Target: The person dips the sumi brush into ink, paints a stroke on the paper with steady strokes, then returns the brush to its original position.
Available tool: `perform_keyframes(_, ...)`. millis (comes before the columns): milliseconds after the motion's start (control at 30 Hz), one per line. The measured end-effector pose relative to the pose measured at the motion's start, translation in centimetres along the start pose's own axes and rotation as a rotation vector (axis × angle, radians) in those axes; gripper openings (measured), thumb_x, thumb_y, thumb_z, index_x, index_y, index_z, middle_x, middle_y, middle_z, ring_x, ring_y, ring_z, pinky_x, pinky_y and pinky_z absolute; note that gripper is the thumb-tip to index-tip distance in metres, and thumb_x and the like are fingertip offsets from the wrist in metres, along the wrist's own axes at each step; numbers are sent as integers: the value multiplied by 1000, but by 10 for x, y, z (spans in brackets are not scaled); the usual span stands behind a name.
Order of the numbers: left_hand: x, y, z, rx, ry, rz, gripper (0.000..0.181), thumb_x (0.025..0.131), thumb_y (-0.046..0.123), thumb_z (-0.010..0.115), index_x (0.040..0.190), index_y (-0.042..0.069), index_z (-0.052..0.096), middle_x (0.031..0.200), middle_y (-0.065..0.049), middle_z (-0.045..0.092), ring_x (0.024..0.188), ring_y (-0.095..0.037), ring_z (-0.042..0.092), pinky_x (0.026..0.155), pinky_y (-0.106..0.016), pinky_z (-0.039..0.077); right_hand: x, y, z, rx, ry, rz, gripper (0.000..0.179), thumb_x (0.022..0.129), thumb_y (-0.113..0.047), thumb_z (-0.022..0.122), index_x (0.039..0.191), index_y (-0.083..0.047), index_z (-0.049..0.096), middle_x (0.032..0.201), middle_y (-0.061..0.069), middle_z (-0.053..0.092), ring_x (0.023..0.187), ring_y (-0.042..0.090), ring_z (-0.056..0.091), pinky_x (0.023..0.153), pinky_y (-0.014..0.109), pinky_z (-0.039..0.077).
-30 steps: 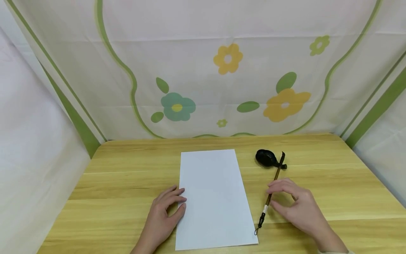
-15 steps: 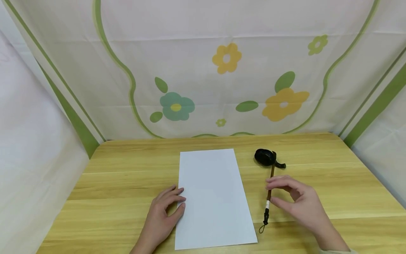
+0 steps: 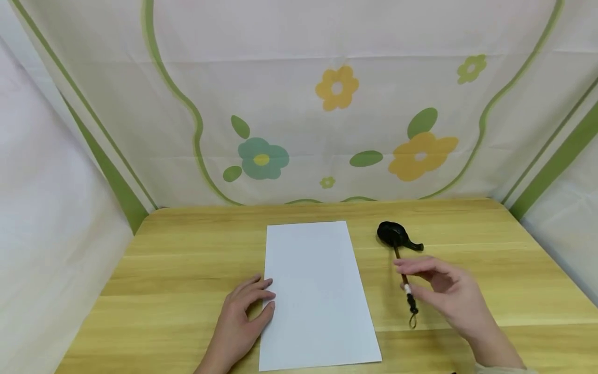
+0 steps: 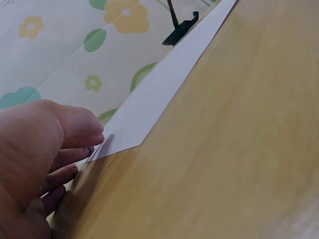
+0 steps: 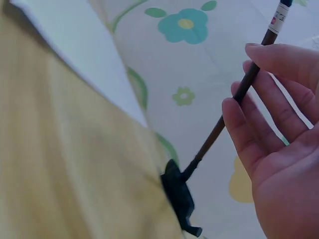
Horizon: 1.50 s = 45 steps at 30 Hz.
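Observation:
My right hand (image 3: pixel 453 298) pinches a writing brush (image 3: pixel 405 280) by its brown shaft, between thumb and fingertips. The brush slants, with its corded loop end toward me and its bristle end down at a small black ink dish (image 3: pixel 386 234) that has a curved handle. In the right wrist view the brush (image 5: pixel 212 135) meets the hollow of the dish (image 5: pixel 175 186); its bristles are hidden there. A blank white sheet of paper (image 3: pixel 317 296) lies to the left. Along its left edge rests my left hand (image 3: pixel 239 318), fingers loosely bent and fingertips on the paper.
The wooden table (image 3: pixel 177 270) ends at the back against a white cloth (image 3: pixel 289 93) with printed flowers and green lines. White cloth also hangs on both sides. A bit of something dark (image 3: pixel 453 372) shows at the bottom edge.
The brush's bristle end has moved left from over the dish's handle into its bowl, while the loop end has swung right. My left hand stays on the paper.

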<state>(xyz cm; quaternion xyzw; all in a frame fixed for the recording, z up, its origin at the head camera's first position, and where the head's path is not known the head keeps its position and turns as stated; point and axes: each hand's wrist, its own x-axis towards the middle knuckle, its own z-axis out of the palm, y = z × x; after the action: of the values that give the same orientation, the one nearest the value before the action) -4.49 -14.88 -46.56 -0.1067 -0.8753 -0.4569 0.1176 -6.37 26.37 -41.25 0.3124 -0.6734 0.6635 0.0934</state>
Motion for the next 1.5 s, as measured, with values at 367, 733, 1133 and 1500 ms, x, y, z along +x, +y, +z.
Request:
perform_keyframes(367, -13, -2, -5, 8, -21, -83, 30, 90, 9, 85, 99, 37, 78, 134, 14, 75, 144, -32, 59, 117, -73, 36, 43, -7, -6, 112, 292, 166, 23, 99, 20, 60, 116, 8, 69, 117, 4, 81, 108, 13, 77, 91, 24, 63)
perform_keyframes(733, -8, 4, 2, -41, -50, -98, 27, 93, 10, 83, 101, 36, 78, 136, 13, 74, 146, -35, 57, 118, -74, 38, 64, -10, -13, 134, 466, 75, 17, 100, 16, 61, 115, 9, 64, 112, 10, 80, 106, 18, 78, 83, 27, 65)
perform_keyframes(1133, -5, 4, -1, -18, -29, -62, 25, 95, 15, 82, 101, 38, 78, 135, 15, 75, 144, -31, 59, 118, -74, 36, 67, -3, -12, 104, 576, 116, 12, 100, 13, 64, 111, 8, 62, 111, 10, 79, 103, 19, 78, 84, 27, 65)
perform_keyframes(1500, -2, 5, -1, -16, -15, -48, 25, 94, 13, 83, 100, 37, 78, 134, 14, 75, 143, -31, 59, 118, -72, 38, 74, 0, -12, 72, 623, 178, 19, 98, 5, 72, 115, 10, 65, 110, 8, 81, 105, 16, 79, 84, 25, 65)
